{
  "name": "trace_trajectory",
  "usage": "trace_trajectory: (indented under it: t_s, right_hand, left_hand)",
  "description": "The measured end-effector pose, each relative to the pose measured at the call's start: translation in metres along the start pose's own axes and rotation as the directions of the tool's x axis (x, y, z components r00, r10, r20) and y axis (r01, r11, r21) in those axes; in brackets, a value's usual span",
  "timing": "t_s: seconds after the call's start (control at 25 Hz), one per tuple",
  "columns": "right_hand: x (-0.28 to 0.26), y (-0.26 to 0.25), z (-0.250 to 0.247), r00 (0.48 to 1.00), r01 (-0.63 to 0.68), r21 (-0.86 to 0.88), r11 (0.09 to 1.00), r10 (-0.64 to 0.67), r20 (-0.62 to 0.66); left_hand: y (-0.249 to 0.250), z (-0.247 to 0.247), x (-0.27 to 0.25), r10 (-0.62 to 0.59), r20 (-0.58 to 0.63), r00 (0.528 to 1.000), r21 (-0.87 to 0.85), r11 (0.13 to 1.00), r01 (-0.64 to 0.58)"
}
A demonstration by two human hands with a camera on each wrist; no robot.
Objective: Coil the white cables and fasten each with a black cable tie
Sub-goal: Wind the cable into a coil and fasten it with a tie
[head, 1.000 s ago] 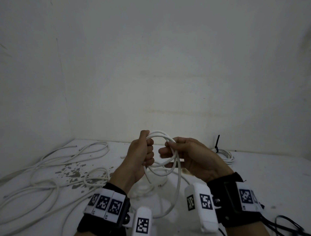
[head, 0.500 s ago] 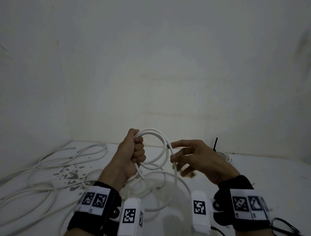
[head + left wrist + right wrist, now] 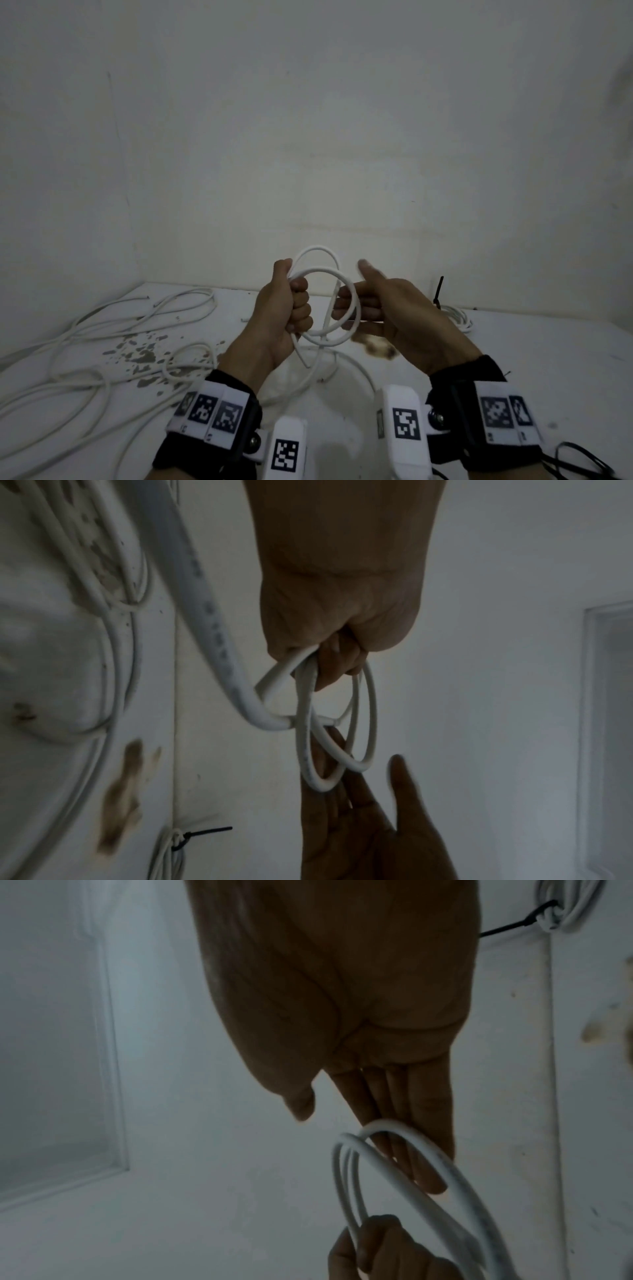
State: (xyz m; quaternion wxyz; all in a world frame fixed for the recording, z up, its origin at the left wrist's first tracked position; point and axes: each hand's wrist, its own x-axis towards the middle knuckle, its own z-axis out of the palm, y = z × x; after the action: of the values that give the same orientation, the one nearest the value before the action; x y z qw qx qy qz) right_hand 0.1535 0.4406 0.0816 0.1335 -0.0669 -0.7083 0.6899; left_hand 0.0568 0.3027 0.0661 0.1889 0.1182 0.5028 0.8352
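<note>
My left hand (image 3: 291, 308) grips a small coil of white cable (image 3: 322, 271) in its fist, held upright above the table; the grip is also plain in the left wrist view (image 3: 339, 601). The cable's free length (image 3: 318, 363) hangs from the fist down to the table. My right hand (image 3: 363, 301) is open, thumb up, with straight fingers (image 3: 421, 1123) reaching into the loops (image 3: 387, 1167) from the right; it grips nothing. At the back right lies a finished coil (image 3: 455, 315) bound with a black cable tie (image 3: 439, 291).
Several loose white cables (image 3: 102, 325) sprawl over the left of the white table (image 3: 513, 359). Grey flecks (image 3: 137, 346) and a brown stain (image 3: 373, 346) mark its surface. A black cord (image 3: 582, 462) lies at the near right. Walls close the back and left.
My right hand, which held the coil beside the left hand, has let go and opened, and now has straight fingers in the loops. The left hand kept its grip on the coil.
</note>
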Motion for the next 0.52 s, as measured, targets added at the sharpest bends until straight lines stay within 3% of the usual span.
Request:
trace_trajectory:
  t_s: [0.08,0.2,0.36,0.4,0.44,0.48,0.52]
  right_hand:
    - [0.000,-0.001,0.005,1.000,0.012,-0.015,1.000,-0.013,-0.019]
    - [0.002,0.003,0.010,0.992,-0.121,0.194,0.974,0.123,0.003]
    - [-0.005,-0.006,0.016,0.966,-0.249,0.607,0.755,0.152,0.207]
    - [-0.006,-0.005,0.018,0.977,-0.203,0.564,0.801,0.129,0.168]
    - [-0.003,0.003,0.017,0.994,-0.108,0.395,0.912,0.089,0.067]
    - [-0.001,0.010,0.016,0.999,-0.006,0.100,0.995,0.010,-0.040]
    - [-0.001,0.014,0.015,0.989,0.065,-0.187,0.980,-0.088,-0.118]
  left_hand:
    - [-0.002,0.004,-0.003,0.024,-0.009,1.000,0.059,0.998,-0.024]
    - [-0.004,0.005,-0.004,0.045,0.007,0.999,0.138,0.989,-0.046]
    - [0.001,-0.002,0.000,-0.003,0.053,0.999,0.124,0.992,-0.004]
    - [0.003,-0.003,0.001,-0.010,0.059,0.998,0.144,0.990,0.001]
    - [0.003,-0.003,0.003,-0.009,0.061,0.998,0.179,0.984,-0.002]
    - [0.005,-0.004,0.004,0.002,0.064,0.998,0.211,0.977,-0.015]
    - [0.008,-0.007,0.005,0.014,0.064,0.998,0.233,0.972,-0.029]
